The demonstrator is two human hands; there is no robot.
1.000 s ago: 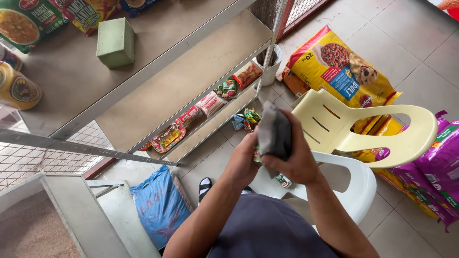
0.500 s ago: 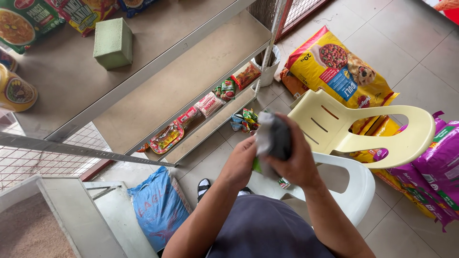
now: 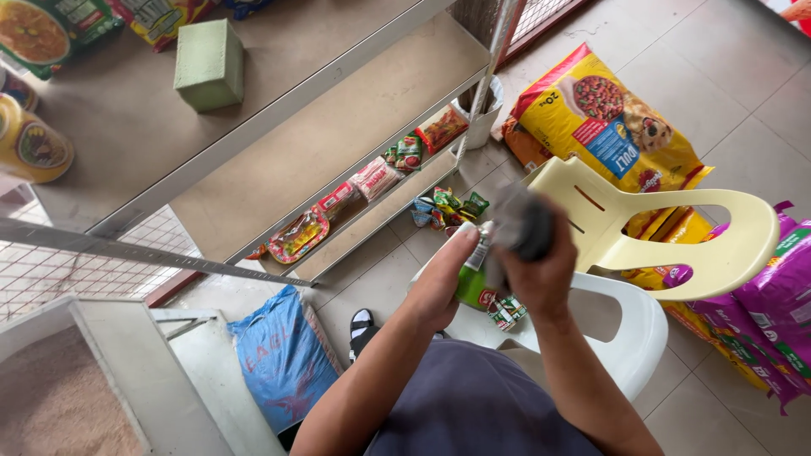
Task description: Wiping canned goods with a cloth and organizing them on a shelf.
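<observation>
Left hand (image 3: 443,283) grips green packet (image 3: 473,279); right hand (image 3: 541,274) closed on blurred dark cloth (image 3: 525,226), prob. wiping; next: steady strokes over white chair (image 3: 625,338).

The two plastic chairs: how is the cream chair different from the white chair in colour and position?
The cream chair is pale yellow; the white chair is plain white. The cream chair lies tipped on top, whereas the white chair stands beneath it on the floor and carries small packets on its seat. Both are moulded plastic.
</observation>
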